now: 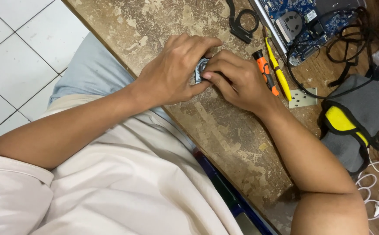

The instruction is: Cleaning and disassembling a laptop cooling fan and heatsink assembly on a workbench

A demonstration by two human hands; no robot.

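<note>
Both hands are closed on a small fan over the worn bench — left hand wrapped round it, right hand w/ fingertips pinched on its edge. Two screwdrivers — orange & yellow — are laid just beside the right hand.

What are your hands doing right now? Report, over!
Left hand and right hand both gripping small fan over worn table. Two screwdrivers lie beside right hand. Nothing blocking.

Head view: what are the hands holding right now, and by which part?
Both hands, left and right, hold a small round fan between the fingertips at its rim, just above the worn table.
</note>
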